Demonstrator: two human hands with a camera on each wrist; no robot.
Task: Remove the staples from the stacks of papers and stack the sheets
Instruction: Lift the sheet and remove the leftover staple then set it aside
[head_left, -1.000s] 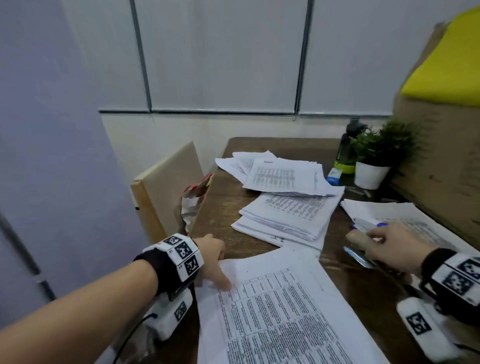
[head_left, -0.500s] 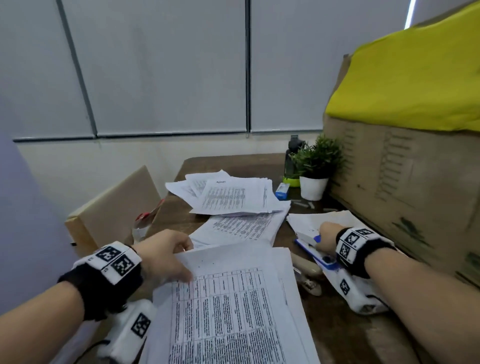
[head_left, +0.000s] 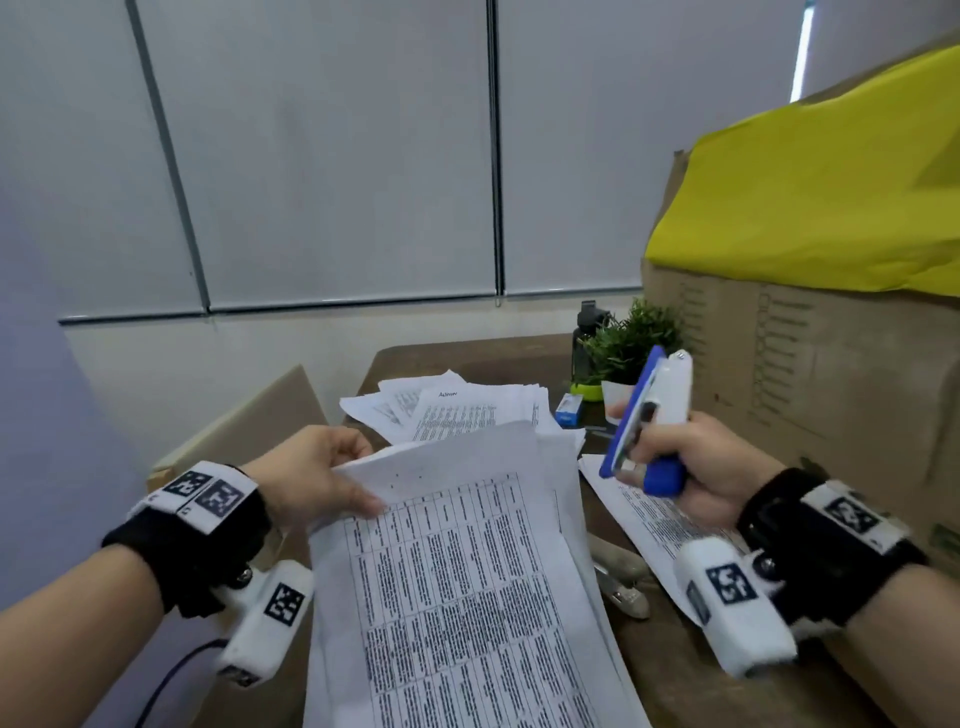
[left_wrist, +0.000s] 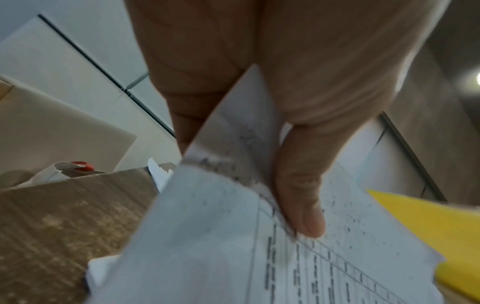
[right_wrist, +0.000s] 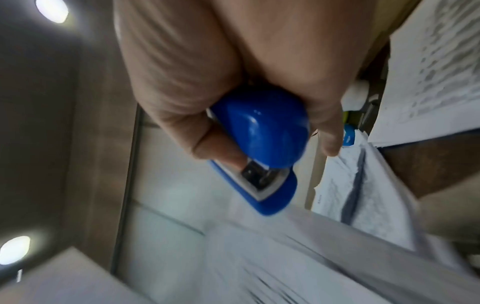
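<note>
My left hand (head_left: 332, 480) pinches the upper left corner of a printed stack of papers (head_left: 467, 597), lifted off the brown table (head_left: 691, 675); the thumb (left_wrist: 301, 205) lies on the top sheet (left_wrist: 311, 267). My right hand (head_left: 696, 467) grips a blue and white stapler (head_left: 647, 421), held up in the air to the right of the stack's top edge. In the right wrist view the stapler (right_wrist: 265, 144) points at blurred paper (right_wrist: 298, 257). More sheets lie in piles (head_left: 467, 410) behind, and one sheet (head_left: 649, 519) under my right hand.
A big cardboard box (head_left: 831, 389) with yellow cloth (head_left: 831, 197) walls the right side. A potted plant (head_left: 628, 358), dark bottle (head_left: 587, 338) and small blue box (head_left: 569, 410) stand at the back. A metal tool (head_left: 618, 577) lies beside the stack. A chair back (head_left: 249, 431) stands left.
My right hand has picked the stapler up from the table and raised it. My left hand went from pressing the stack's corner to pinching and lifting it. The head view swung right.
</note>
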